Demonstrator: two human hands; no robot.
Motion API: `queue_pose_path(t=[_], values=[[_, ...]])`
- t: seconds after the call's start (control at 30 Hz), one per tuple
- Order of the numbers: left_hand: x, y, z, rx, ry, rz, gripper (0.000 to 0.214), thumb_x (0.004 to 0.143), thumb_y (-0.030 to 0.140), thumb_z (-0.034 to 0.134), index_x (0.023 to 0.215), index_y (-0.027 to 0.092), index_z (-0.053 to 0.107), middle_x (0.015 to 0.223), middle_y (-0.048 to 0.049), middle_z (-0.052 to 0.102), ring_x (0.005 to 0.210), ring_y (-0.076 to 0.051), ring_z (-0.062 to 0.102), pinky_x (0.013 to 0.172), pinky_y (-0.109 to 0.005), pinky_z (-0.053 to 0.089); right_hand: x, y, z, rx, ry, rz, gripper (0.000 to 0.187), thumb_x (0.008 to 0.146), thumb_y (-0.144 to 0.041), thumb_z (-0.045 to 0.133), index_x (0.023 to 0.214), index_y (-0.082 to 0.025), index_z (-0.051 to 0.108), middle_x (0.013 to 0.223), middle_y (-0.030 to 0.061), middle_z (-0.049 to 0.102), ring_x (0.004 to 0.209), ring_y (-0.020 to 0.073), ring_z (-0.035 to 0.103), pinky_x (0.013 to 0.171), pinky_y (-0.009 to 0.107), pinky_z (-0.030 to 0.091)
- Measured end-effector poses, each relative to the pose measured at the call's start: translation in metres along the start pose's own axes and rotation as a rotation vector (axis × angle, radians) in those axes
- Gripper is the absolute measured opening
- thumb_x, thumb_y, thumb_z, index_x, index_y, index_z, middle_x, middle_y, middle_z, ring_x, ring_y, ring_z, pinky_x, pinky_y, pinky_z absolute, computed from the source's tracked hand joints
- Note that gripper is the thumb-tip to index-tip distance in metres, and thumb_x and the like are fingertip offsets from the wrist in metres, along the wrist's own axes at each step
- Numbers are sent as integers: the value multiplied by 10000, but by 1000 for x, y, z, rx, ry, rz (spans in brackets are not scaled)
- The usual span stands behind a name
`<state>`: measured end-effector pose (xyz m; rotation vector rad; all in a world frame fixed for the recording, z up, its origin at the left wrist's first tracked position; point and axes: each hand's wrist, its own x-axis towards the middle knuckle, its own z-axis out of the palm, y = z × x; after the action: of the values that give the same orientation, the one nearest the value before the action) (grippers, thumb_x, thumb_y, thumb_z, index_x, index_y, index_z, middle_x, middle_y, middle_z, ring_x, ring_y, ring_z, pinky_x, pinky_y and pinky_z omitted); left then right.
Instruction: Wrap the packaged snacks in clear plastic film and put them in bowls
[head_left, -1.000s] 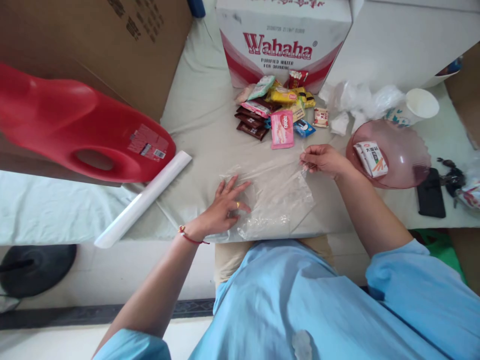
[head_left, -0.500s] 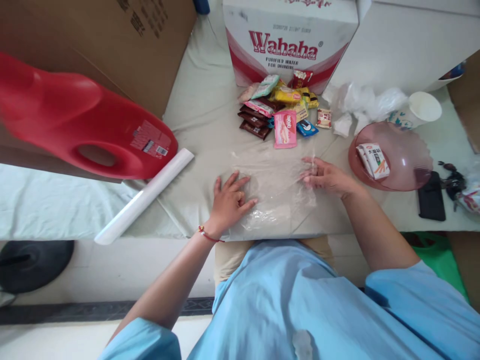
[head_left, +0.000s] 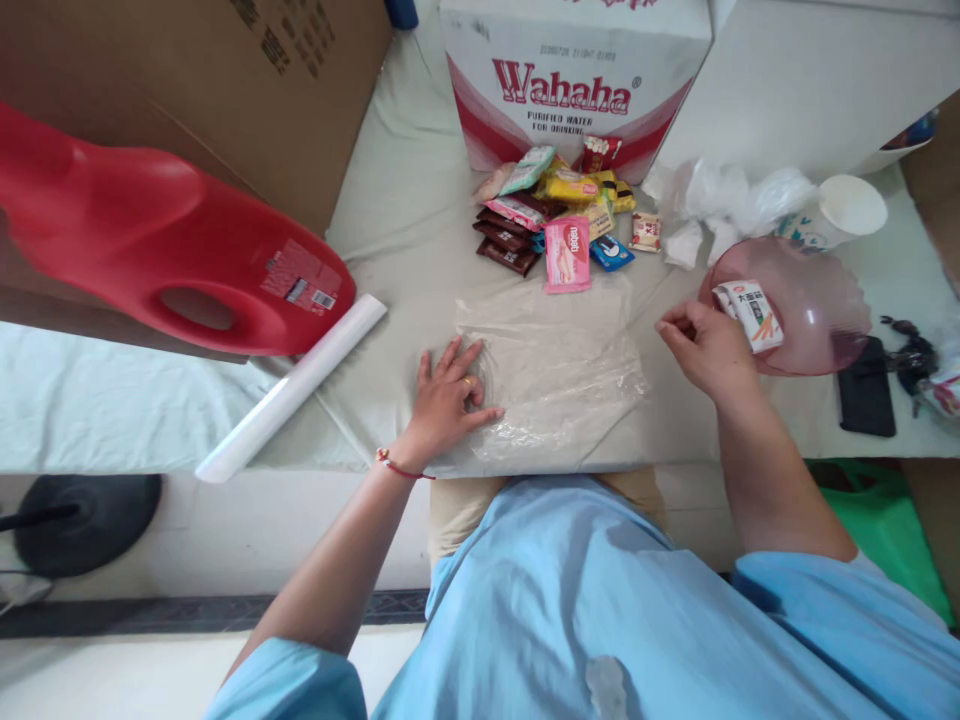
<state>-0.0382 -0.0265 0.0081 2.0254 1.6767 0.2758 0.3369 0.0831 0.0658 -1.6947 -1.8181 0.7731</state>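
A clear plastic film sheet (head_left: pixel 555 370) lies spread and wrinkled on the table before me. My left hand (head_left: pixel 450 405) rests on its left edge, fingers spread, pressing it against the cloth. Off the sheet's right side is my right hand (head_left: pixel 709 345), its fingers curled together with nothing visible in them. Just right of that hand, a small white snack packet (head_left: pixel 754 318) sits in a translucent pink bowl (head_left: pixel 817 310). Beyond the film a pink wafer packet (head_left: pixel 568 255) lies at the front of a pile of small wrapped snacks (head_left: pixel 506 235).
A white film roll (head_left: pixel 292 390) lies at the left beside a large red jug (head_left: pixel 225 260). The Wahaha carton (head_left: pixel 570 100) stands behind the snacks. Toward the right are crumpled plastic bags (head_left: pixel 720 200), a paper cup (head_left: pixel 847 215) and a black phone (head_left: pixel 866 385).
My right hand has let go of the film and moved right toward the bowl, its fingers curling in. The film lies flatter. My left hand has shifted slightly left, still on the film.
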Motion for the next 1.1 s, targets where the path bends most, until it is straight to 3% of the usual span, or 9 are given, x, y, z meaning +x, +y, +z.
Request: queue_pose_path(t=[0.1, 0.2, 0.33, 0.47, 0.6, 0.73, 0.87, 0.97, 1.1], values=[[3, 0, 1, -5, -5, 8, 389, 837, 551, 755, 724, 216, 594, 1726, -88, 381, 1651, -417, 154, 1278, -763, 35, -25, -51, 30, -19, 49, -279, 214, 1025, -326, 561, 1071, -224, 743, 961, 85, 726, 884, 243, 670, 841, 390, 532], [4, -3, 1, -17, 5, 7, 337, 869, 533, 701, 768, 222, 619, 1730, -81, 376, 1655, -411, 133, 1271, -770, 36, -53, -85, 86, -66, -231, -586, 264, 1031, -236, 527, 1191, -231, 737, 1202, 106, 738, 1144, 273, 664, 1011, 429, 539], [-4, -4, -4, -25, 136, -30, 181, 899, 424, 630, 928, 257, 693, 1730, -38, 378, 1666, -365, 98, 1304, -698, 99, -86, -82, 152, -172, -523, -741, 507, 1014, -273, 621, 1509, -182, 567, 1625, 136, 516, 1529, 302, 426, 1266, 515, 362], [-13, 23, -8, 36, 455, -118, 172, 942, 313, 565, 1008, 262, 715, 1594, -74, 537, 1601, -340, 293, 1310, -618, 211, -104, -66, 175, -205, -527, -732, 551, 1026, -297, 626, 1550, -158, 526, 1669, 145, 458, 1591, 292, 347, 1329, 521, 258], [9, 53, -1, -50, 328, 54, 342, 1024, 333, 441, 1228, 262, 706, 1426, -92, 676, 1443, -278, 520, 1263, -537, 348, -104, -66, 177, -179, -494, -703, 528, 1027, -344, 636, 1508, -136, 580, 1587, 179, 550, 1568, 305, 390, 1325, 524, 276], [45, 51, 13, 12, 204, -17, 505, 1075, 412, 328, 1481, 262, 588, 1658, -110, 487, 1603, -320, 324, 1299, -641, 198, -104, -63, 167, -166, -566, -705, 485, 1030, -339, 631, 1485, -172, 614, 1549, 163, 590, 1545, 284, 425, 1319, 524, 297], [54, 35, 20, 103, 185, -37, 548, 1077, 459, 342, 1604, 357, 451, 1761, -65, 308, 1652, -337, 199, 1291, -720, 18, -125, -44, 133, -124, -661, -668, 542, 1008, -327, 664, 1521, -173, 584, 1677, 159, 442, 1609, 291, 317, 1322, 546, 275], [50, 31, 22, 105, 185, -30, 566, 1070, 472, 366, 1627, 383, 407, 1772, -47, 277, 1657, -333, 181, 1291, -720, -27, -142, -24, 94, 79, -789, -678, 423, 1005, -362, 669, 1403, -217, 686, 1548, 129, 605, 1500, 278, 497, 1272, 515, 373], [48, 32, 22, 91, 187, -39, 573, 1070, 473, 363, 1634, 380, 397, 1778, -40, 261, 1660, -330, 172, 1296, -708, -54, -135, 2, 49, 303, -289, -156, 328, 1055, -417, 554, 1323, -279, 685, 1247, 86, 756, 1019, 203, 740, 875, 364, 614]])
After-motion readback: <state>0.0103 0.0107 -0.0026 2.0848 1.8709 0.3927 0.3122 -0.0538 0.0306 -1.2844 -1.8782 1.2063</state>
